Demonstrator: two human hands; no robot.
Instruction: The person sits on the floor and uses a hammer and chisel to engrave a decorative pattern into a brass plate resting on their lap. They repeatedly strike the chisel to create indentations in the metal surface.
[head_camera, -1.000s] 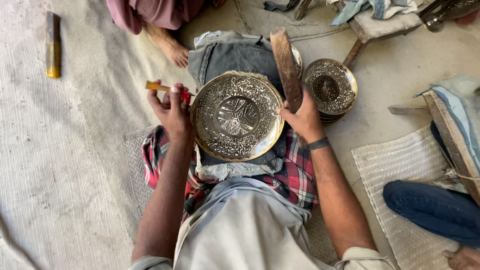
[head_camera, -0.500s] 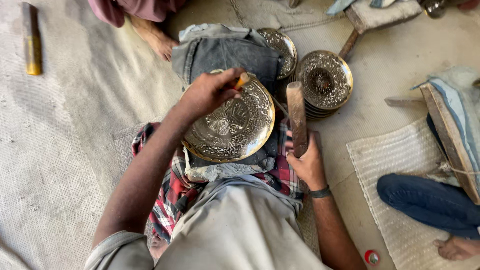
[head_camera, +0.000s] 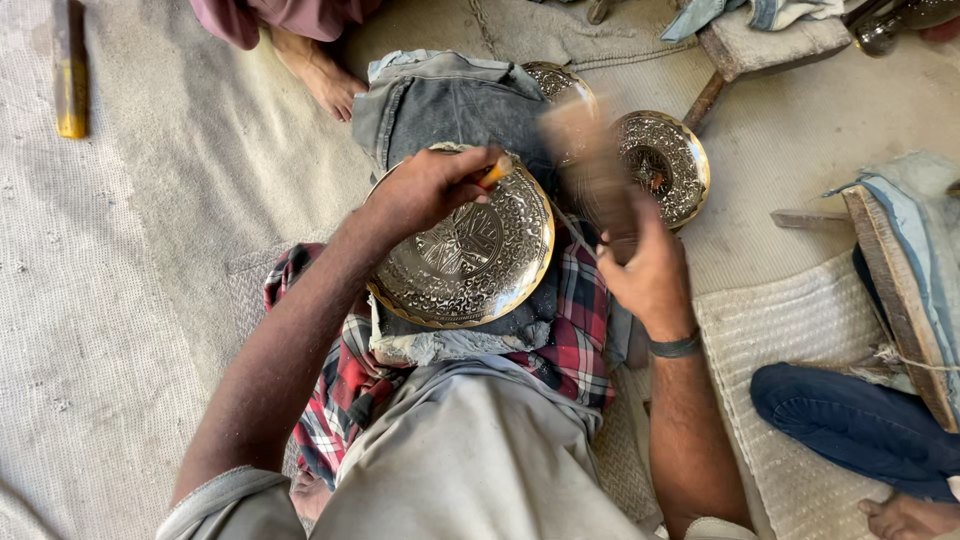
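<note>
An engraved brass plate (head_camera: 470, 265) lies tilted on a checked red cloth (head_camera: 575, 330) over my lap. My left hand (head_camera: 425, 185) rests over the plate's upper edge, shut on a small orange-handled chisel (head_camera: 494, 172) whose tip points at the plate. My right hand (head_camera: 650, 270) is just right of the plate, shut on a wooden mallet (head_camera: 592, 170) that is blurred with motion and raised above the plate's right edge.
A stack of engraved plates (head_camera: 665, 165) sits at the upper right, partly behind a grey folded cloth (head_camera: 440, 100). Another person's foot (head_camera: 320, 75) is at the top, another's blue-trousered leg (head_camera: 850, 420) at the right. A wooden board (head_camera: 900, 290) and a yellow tool (head_camera: 70, 70) lie nearby.
My left hand moved from the plate's left edge across its top with the chisel. The mallet swung from lying beside the plate to raised and blurred. The view shifted slightly.
</note>
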